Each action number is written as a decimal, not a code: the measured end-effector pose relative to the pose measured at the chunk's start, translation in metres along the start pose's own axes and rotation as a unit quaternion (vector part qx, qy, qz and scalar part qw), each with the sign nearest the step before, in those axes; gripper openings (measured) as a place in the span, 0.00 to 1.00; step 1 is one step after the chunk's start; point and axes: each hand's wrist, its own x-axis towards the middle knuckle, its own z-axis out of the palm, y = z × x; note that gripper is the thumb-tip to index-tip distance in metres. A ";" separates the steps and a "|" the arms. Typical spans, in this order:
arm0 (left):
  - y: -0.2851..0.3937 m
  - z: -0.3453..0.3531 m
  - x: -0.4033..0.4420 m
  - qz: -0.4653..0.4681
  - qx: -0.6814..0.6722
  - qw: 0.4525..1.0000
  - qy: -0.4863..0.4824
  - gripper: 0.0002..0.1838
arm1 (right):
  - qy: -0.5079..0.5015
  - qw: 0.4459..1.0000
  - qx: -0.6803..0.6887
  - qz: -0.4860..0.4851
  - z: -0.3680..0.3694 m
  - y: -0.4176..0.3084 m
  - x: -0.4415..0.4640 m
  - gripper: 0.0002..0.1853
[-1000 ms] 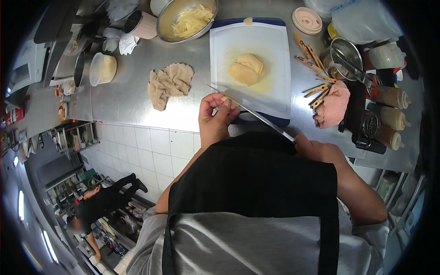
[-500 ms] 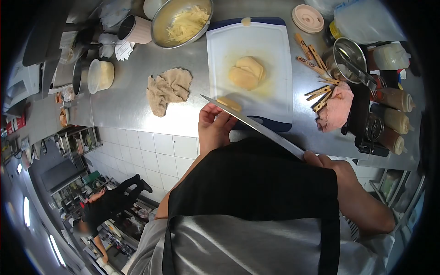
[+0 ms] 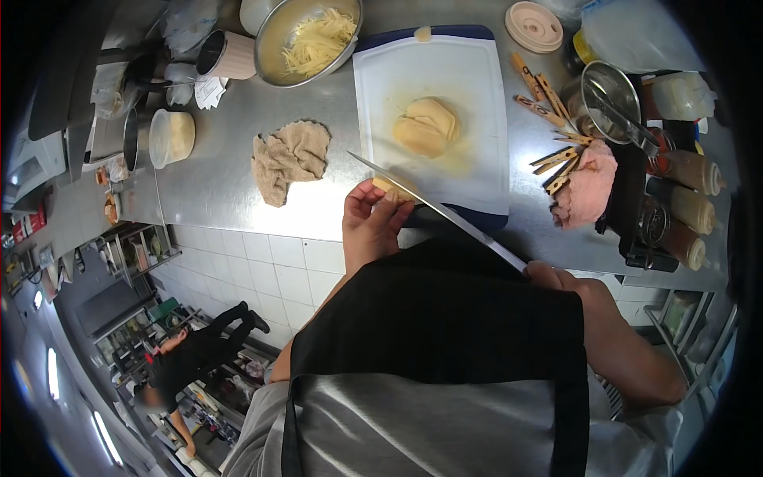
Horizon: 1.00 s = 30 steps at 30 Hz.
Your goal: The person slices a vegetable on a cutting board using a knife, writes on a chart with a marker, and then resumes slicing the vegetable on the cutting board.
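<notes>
My left hand (image 3: 372, 224) is closed on a pale yellow potato piece (image 3: 394, 190) at the near left edge of the white cutting board (image 3: 380, 87). A long knife (image 3: 451, 217) slants across the board's near edge, its tip pointing up and left past that piece. The blade lies over or against the piece; whether it touches cannot be made out. Gripped low at the right, the knife's handle is mostly hidden by my right hand (image 3: 550, 277). Farther up the board lie peeled potato pieces (image 3: 427, 127), and a small scrap (image 3: 423, 34) sits at its far edge.
A metal bowl (image 3: 265, 67) of pale strips (image 3: 319, 42) stands far left, with a tan cloth (image 3: 291, 161) and plastic tub (image 3: 172, 137) nearby. Clothespins (image 3: 540, 111), a pink cloth (image 3: 590, 188), a metal pot (image 3: 582, 111) and sauce bottles (image 3: 695, 172) crowd the right. Another person (image 3: 195, 358) is behind, left.
The knife tip has shifted slightly away from me across the board. My left fingers now cover more of the potato piece, which sits a little nearer to me.
</notes>
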 end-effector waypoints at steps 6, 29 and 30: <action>-0.001 -0.004 0.002 -0.010 0.008 1.000 0.004 0.19 | -0.039 0.999 -0.018 0.000 -0.002 -0.002 0.001 0.12; -0.001 -0.004 0.002 -0.015 0.008 1.000 0.013 0.18 | -0.093 0.991 -0.090 -0.022 -0.003 -0.003 0.009 0.18; -0.001 -0.004 0.002 -0.016 0.006 1.000 0.014 0.18 | -0.091 0.991 -0.090 -0.025 -0.003 -0.002 0.011 0.18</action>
